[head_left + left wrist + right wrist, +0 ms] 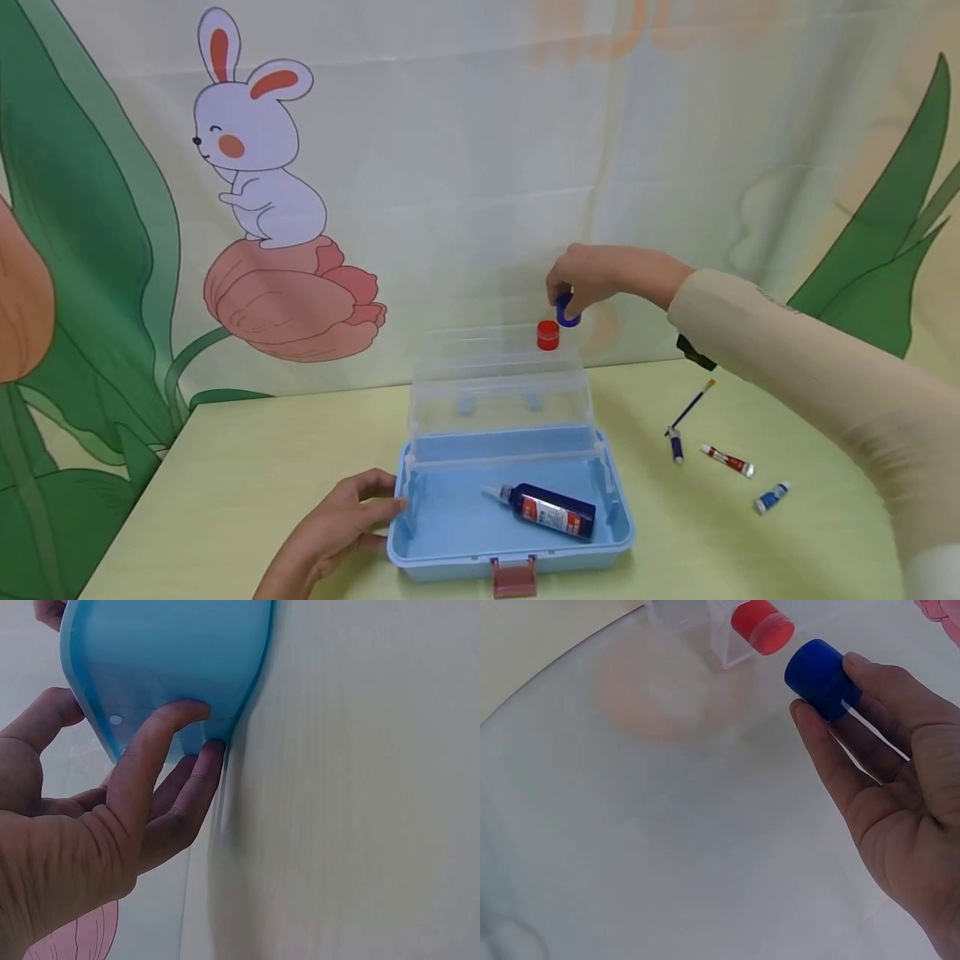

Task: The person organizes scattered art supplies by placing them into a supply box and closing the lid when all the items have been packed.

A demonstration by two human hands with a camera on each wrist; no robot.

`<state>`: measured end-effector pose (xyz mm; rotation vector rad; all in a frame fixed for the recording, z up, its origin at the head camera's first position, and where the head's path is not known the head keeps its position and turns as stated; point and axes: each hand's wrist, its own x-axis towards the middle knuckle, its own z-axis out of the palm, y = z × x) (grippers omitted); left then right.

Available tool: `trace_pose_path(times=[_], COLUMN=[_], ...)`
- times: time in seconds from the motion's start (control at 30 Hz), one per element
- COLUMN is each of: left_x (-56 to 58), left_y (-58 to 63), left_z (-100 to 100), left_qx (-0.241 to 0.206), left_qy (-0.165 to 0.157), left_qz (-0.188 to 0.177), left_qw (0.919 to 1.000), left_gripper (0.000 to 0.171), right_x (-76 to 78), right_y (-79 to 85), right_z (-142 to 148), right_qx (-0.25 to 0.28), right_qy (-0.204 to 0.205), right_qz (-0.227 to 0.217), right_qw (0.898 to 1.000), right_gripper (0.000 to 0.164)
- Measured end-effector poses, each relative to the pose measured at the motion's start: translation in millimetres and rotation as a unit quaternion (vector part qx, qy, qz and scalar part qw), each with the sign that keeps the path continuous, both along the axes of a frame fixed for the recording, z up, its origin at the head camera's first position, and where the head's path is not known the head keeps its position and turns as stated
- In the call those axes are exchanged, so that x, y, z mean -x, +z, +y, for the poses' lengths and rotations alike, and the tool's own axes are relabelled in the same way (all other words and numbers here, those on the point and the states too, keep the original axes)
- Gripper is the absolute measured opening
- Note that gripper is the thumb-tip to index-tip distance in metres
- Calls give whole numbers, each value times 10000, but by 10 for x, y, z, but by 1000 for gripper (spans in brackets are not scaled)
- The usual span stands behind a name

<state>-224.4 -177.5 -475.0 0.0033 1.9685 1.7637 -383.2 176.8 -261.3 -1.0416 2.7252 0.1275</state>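
A light blue case (420,558) lies on the table with its clear lid (498,387) raised upright. A dark blue bottle (551,510) lies inside the case. My left hand (333,525) rests against the case's (165,667) front left corner, fingers (150,761) touching the rim. A red jar (548,335) sits on the top edge of the lid. My right hand (581,279) pinches a small blue jar (567,310) just right of and above the red jar (762,626); the blue jar (821,675) shows between thumb and fingers.
On the table right of the case lie a thin paintbrush (693,404), a dark blue tube (677,445), a red and white tube (727,461) and a blue tube (771,497). A rabbit and leaf backdrop (258,167) hangs behind the table.
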Motion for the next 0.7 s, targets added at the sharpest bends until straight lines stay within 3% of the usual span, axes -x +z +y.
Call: trace_pose_path(times=[0.3,0.7], left_x=[9,12], left_y=[1,15], left_z=[3,-7], left_qx=[29,6], left_qy=[20,-20], left_qz=[24,-28], left_qw=[10000,10000], left_gripper=[48,49], right_x=[11,93], right_y=[88,-9], right_z=[-232,-524], right_qx=[-236,-380], right_qy=[-276,-212], right_qz=[-136,-319], right_qw=[9992,9985], right_gripper=[22,20])
